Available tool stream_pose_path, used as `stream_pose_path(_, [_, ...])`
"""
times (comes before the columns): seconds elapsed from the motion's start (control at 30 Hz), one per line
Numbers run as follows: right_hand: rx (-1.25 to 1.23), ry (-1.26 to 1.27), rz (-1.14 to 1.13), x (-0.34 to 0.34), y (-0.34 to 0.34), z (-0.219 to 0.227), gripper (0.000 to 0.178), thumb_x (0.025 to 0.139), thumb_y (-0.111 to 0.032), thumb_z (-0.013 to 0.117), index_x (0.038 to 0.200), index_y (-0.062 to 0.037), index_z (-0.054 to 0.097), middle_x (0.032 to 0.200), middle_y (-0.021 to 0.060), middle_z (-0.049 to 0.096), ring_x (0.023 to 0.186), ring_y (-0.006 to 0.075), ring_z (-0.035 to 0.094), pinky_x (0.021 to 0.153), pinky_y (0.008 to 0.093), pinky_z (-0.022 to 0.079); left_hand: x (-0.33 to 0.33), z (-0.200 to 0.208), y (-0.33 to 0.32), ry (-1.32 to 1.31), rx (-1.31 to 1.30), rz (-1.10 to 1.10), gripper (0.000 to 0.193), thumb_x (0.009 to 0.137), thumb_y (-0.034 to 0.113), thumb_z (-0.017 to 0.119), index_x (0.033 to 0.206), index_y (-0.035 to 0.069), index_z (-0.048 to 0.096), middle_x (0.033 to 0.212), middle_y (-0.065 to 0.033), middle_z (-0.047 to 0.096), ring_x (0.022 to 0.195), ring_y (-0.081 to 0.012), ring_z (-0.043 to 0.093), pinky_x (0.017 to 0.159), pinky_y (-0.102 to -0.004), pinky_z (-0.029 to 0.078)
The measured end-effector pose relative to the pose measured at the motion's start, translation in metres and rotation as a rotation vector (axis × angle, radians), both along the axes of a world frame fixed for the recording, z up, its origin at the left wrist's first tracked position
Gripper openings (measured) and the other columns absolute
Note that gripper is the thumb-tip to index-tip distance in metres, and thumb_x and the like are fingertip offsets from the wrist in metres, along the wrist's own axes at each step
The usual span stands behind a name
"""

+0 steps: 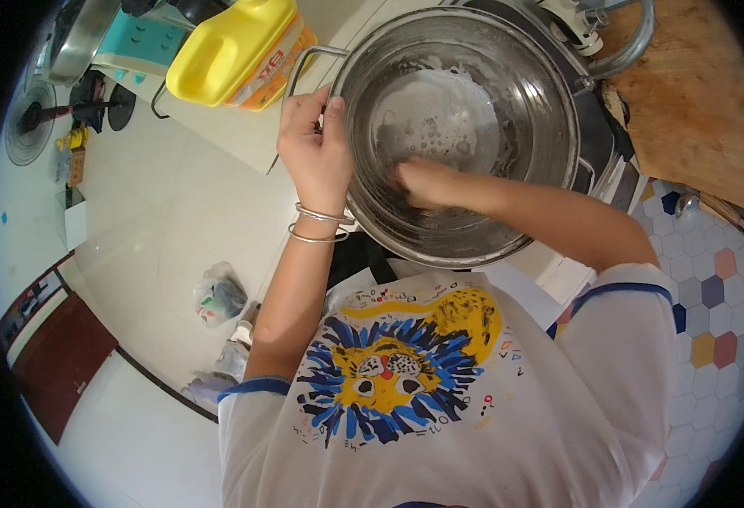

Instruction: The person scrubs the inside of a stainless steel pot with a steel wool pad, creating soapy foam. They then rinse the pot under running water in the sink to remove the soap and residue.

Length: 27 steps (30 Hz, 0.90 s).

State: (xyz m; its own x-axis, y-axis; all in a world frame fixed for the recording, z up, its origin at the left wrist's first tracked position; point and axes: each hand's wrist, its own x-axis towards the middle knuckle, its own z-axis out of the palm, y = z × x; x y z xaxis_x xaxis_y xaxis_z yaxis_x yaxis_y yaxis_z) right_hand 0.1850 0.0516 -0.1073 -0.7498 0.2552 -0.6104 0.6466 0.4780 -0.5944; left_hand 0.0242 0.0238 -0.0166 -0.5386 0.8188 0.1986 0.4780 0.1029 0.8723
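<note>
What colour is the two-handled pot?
The pot is shiny silver-grey, as the head view shows.

Shows smooth, glossy metal on the basin [541,110] around the right hand [427,182], and shiny metal on the handle [314,51] at the left hand [317,131]. Looks like polished metal on the bracelets [321,213] below the left hand. Shows smooth, rather glossy plastic on the yellow jug [228,59] beyond that hand. Looks like matt, grained wood on the board [698,93] to the right of both hands. Shows matt cloth on the shirt [566,389], below both hands.
</note>
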Motion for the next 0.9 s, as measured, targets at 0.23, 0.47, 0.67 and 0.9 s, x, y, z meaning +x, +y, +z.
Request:
stream_pose_path(0.23, [0.187,0.313,-0.849,-0.068,0.019,0.009,0.02,0.065,-0.007,0.061,0.084,-0.0022,0.062,0.081,0.0208,0.062,0.081,0.0373,0.06,0.072,0.0427,0.048,-0.008,-0.009,0.004,0.042,0.073,-0.015,0.017,0.081,0.004,0.058,0.095,-0.005,0.061,0.075,-0.011,0.052,0.064,-0.0195,0.049,0.059,-0.0268,0.041])
stream_pose_path(0.47, [0.069,0.207,-0.448,-0.038,-0.003,0.019,0.02,0.064,-0.005,0.061,0.084,0.0002,0.063,0.086,0.0228,0.062,0.085,0.0361,0.06,0.073,0.0414,0.047,-0.006,-0.006,0.002,-0.017,0.055,0.013,0.018,0.081,0.005,0.058,0.096,-0.006,0.06,0.073,-0.0118,0.051,0.065,-0.0222,0.049,0.061,-0.0283,0.041])
stream_pose_path(0.67, [-0.06,0.384,-1.45,-0.082,0.067,0.019,0.019,0.067,-0.004,0.062,0.084,0.0033,0.059,0.083,0.0164,0.064,0.078,0.0232,0.062,0.072,0.0335,0.048,-0.009,-0.004,0.003,0.023,0.046,-0.039,0.017,0.081,0.005,0.058,0.095,-0.006,0.06,0.074,-0.0122,0.052,0.065,-0.0227,0.05,0.061,-0.0282,0.041])
stream_pose_path(0.9, [0.01,0.404,-0.662,-0.051,-0.008,0.06,0.022,0.062,-0.002,0.06,0.083,0.0015,0.059,0.084,0.0247,0.061,0.085,0.0393,0.059,0.076,0.0433,0.047,-0.009,-0.008,0.003,-0.017,0.058,-0.011,0.017,0.082,0.005,0.058,0.095,-0.006,0.06,0.077,-0.013,0.054,0.067,-0.0232,0.051,0.062,-0.0296,0.042])
